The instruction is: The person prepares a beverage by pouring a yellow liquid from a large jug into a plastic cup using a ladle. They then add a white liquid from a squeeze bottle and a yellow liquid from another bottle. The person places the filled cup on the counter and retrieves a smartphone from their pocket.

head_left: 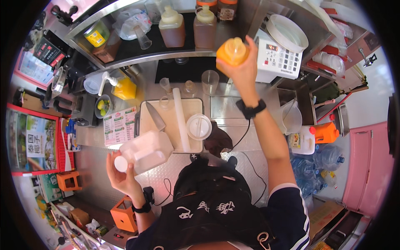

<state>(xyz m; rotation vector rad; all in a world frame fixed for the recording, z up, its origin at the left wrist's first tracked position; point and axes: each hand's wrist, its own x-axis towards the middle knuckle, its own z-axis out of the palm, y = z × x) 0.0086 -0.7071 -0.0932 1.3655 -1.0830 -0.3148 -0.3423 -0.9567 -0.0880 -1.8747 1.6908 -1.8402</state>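
Observation:
My left hand (122,177) grips a whitish plastic jug (148,151) at its white cap (121,163). The jug is tilted and hangs over the near left corner of the cutting board (168,120). Raised far to the right, my right hand (244,76) is wrapped around a squarish bottle of orange-yellow contents (228,57), close to the shelf and the keypad machine. On the board are a knife (155,116), a long white roll or rod (181,120) and a round white lidded container (199,127). Part of the knife's handle end is hidden by the jug.
Two pump-topped bottles of brown liquid (172,29) stand on the steel shelf. A white keypad machine (278,57) is right of my right hand. Clear cups (210,82) stand behind the board; a yellow pump bottle (124,88) and printed menu (120,126) lie left. A sink (300,93) is right.

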